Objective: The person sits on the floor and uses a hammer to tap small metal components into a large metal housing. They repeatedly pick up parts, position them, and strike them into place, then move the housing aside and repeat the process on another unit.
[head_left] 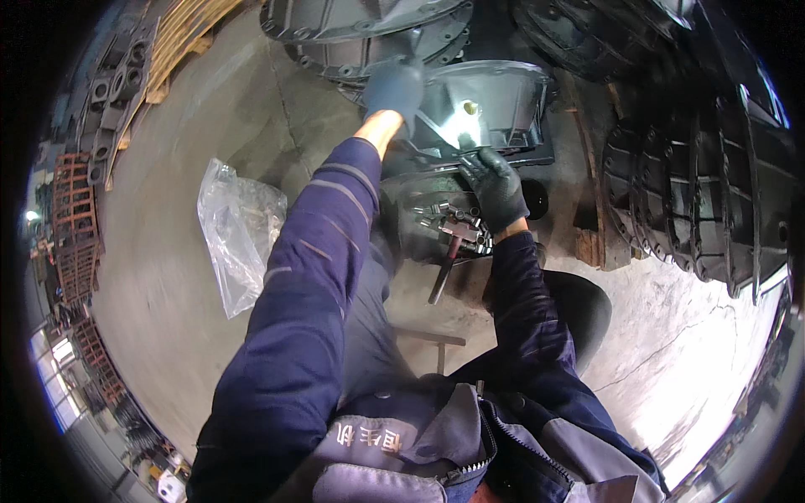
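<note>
Housing, black and flared, sat ahead. The left hand blurred at its left side, grip impossible to tell; the right hand curled at its near edge, any pinch unclear. Handling it seemed the current step, next likely needing steady fingers.

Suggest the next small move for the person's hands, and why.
Probably settle the blue-grey-gloved left hand firmly on the left side of the black, bowl-shaped metal housing: the dark-gloved right hand is at the housing's near edge, while the left is blurred by its left side, contact unclear.
</note>
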`<state>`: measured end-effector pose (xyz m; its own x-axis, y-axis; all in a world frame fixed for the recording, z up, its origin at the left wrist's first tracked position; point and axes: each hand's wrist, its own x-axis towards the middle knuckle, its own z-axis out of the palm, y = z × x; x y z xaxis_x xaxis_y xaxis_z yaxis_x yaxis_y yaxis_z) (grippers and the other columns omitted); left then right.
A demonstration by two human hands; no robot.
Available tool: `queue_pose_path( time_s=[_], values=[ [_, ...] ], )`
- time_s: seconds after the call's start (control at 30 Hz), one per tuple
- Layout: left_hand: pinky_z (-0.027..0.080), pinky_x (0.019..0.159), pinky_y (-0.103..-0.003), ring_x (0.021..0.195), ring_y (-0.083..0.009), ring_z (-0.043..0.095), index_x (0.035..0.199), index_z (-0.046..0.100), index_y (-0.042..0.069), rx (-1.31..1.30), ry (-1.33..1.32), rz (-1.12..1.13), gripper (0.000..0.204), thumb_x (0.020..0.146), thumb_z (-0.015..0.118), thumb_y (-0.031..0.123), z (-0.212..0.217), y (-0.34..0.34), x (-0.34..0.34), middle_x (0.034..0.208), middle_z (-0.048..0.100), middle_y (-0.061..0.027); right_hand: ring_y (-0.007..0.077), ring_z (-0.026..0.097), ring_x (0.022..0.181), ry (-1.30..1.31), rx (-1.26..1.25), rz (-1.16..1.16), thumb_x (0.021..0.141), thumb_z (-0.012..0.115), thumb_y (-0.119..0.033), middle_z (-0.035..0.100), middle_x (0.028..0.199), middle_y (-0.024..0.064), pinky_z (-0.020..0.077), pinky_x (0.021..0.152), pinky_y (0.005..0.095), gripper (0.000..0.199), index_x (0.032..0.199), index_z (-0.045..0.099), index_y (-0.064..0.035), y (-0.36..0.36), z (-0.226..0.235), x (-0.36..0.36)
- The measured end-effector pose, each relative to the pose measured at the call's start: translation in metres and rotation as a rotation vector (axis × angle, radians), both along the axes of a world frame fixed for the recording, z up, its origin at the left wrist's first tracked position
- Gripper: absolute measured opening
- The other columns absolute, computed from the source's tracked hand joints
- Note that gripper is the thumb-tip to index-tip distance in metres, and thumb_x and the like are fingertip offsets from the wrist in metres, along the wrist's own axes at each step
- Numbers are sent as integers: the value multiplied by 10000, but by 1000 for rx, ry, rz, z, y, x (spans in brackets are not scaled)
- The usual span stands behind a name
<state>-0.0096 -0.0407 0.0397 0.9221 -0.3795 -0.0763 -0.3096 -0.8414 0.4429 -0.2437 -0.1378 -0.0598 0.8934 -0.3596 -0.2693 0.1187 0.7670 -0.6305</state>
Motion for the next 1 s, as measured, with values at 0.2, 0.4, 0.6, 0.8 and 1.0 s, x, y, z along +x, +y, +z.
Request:
queue_pose_path(
  time_s=[0.2, 0.4, 0.6, 0.8, 1.0],
  values=[
    [557, 821, -531, 908, -432, 718, 979, 755, 62, -491, -500, -438, 556, 1046, 438, 514, 63, -62, -36, 950, 746, -199, 445, 516, 1340, 128, 619, -15, 1029, 514, -442, 555, 1407, 271, 381, 1183, 532, 602, 1364, 515, 58, -11, 1, -1],
    [519, 893, -535, 1016, -462, 670, 1093, 735, 28, -387, -165, -121, 556, 1027, 469, 512, -31, 23, -7, 1050, 705, -281, 402, 533, 1333, 57, 264, -83, 1095, 400, -397, 563, 1425, 216, 416, 1143, 535, 487, 1402, 501, -33, 1, -13, -5],
    [498, 904, -563, 1012, -524, 655, 1035, 723, -45, -408, -20, -20, 605, 1003, 521, 525, -59, 33, 4, 1026, 687, -343, 374, 605, 1245, -149, 116, -82, 1103, 372, -277, 621, 1346, 206, 490, 1074, 513, 381, 1314, 582, -39, 4, -34, -4],
    [565, 862, -548, 939, -442, 724, 890, 767, -3, 63, -212, -312, 728, 1024, 408, 616, 44, -56, -28, 902, 723, -294, 427, 578, 1250, -2, 612, -84, 1036, 517, -425, 587, 1371, 243, 440, 1088, 606, 566, 1367, 531, 34, -10, -7, 10],
    [535, 914, -552, 1030, -479, 683, 1135, 708, 27, -63, -269, -304, 724, 1035, 355, 651, 40, -30, -16, 1111, 710, -288, 427, 492, 1327, -75, 404, -88, 1014, 504, -490, 512, 1462, 218, 336, 1139, 680, 626, 1428, 520, -20, -14, 10, 9]
  ],
)
